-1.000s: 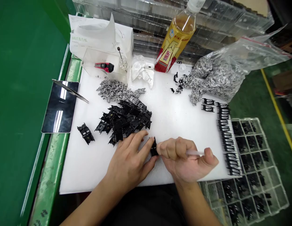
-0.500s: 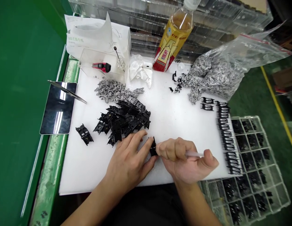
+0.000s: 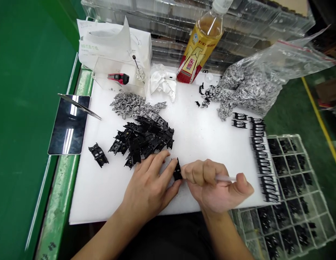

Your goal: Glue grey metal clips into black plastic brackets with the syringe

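Observation:
A small black plastic part (image 3: 178, 171) is held on the white foam sheet between the thumb and index finger of my left hand (image 3: 148, 184). That hand's other fingers rest beside a heap of similar black parts (image 3: 142, 139). My right hand (image 3: 211, 182) is closed around a pale translucent stick (image 3: 225, 178), its thumb stretched out along the far end. The fingertips of this hand touch the right side of the small part, and they hide the stick's other end. One loose black part (image 3: 98, 155) lies to the left.
Grey clips (image 3: 130, 105) are piled behind the heap. A drink bottle (image 3: 196, 47) and a zip bag of grey clips (image 3: 254, 85) stand at the back. Tweezers (image 3: 79, 106) lie over a tablet (image 3: 69, 130). Black parts line the sheet's right edge, beside a compartment tray (image 3: 316, 202).
The whole view has shifted slightly to the right. Both hands keep nearly the same pose around the small black part.

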Tool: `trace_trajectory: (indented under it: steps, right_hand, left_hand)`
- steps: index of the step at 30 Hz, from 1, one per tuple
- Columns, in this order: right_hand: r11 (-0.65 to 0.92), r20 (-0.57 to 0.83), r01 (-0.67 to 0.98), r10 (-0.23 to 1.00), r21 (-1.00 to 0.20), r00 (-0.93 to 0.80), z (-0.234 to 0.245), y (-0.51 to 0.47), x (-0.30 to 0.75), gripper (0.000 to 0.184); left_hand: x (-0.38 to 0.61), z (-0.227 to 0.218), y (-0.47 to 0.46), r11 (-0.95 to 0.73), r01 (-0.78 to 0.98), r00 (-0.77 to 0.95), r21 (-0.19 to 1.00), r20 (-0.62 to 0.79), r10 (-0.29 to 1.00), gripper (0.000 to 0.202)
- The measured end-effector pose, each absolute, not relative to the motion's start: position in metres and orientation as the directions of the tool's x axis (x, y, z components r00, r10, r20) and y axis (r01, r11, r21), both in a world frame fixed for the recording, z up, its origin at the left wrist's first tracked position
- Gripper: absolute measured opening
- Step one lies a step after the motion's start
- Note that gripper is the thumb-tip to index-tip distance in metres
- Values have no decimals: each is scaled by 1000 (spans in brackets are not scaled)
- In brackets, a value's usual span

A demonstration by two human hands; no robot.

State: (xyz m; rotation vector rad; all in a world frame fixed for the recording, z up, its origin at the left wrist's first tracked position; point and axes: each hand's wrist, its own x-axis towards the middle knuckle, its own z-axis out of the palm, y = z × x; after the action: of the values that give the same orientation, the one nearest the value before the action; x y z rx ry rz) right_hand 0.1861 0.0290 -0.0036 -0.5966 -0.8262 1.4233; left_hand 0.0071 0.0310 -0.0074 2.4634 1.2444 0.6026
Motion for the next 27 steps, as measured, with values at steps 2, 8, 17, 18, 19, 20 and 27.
trace_trajectory:
  steps: [2, 8, 17, 18, 19, 20, 27]
  right_hand:
    - [83, 138, -610, 990, -788, -43, -4, 29, 186, 52]
    - [81, 136, -578, 989, -812, -52, -5, 26, 182, 52]
    - [82, 126, -617, 992, -783, -29, -2, 29, 188, 62]
    - [79, 123, -622, 992, -779, -28, -2, 29, 188, 61]
    - [77, 122, -626, 992, -776, -30, -3, 29, 188, 60]
    - [75, 122, -628, 992, -775, -33, -3, 30, 187, 59]
    - [72, 116, -632, 993, -771, -28, -4, 29, 183, 54]
  left_hand:
    - [7, -7, 31, -572, 683, 532, 455, 227, 816, 41]
    - [8, -7, 31, -574, 681, 533, 454, 229, 814, 41]
    - [8, -6, 30, -579, 680, 529, 450, 246, 812, 43]
    - [8, -6, 30, -579, 679, 528, 451, 248, 812, 43]
    - [8, -6, 30, -579, 680, 527, 451, 249, 813, 43]
    - [8, -7, 30, -579, 680, 527, 450, 249, 813, 42]
    - [7, -7, 31, -580, 683, 530, 444, 244, 812, 42]
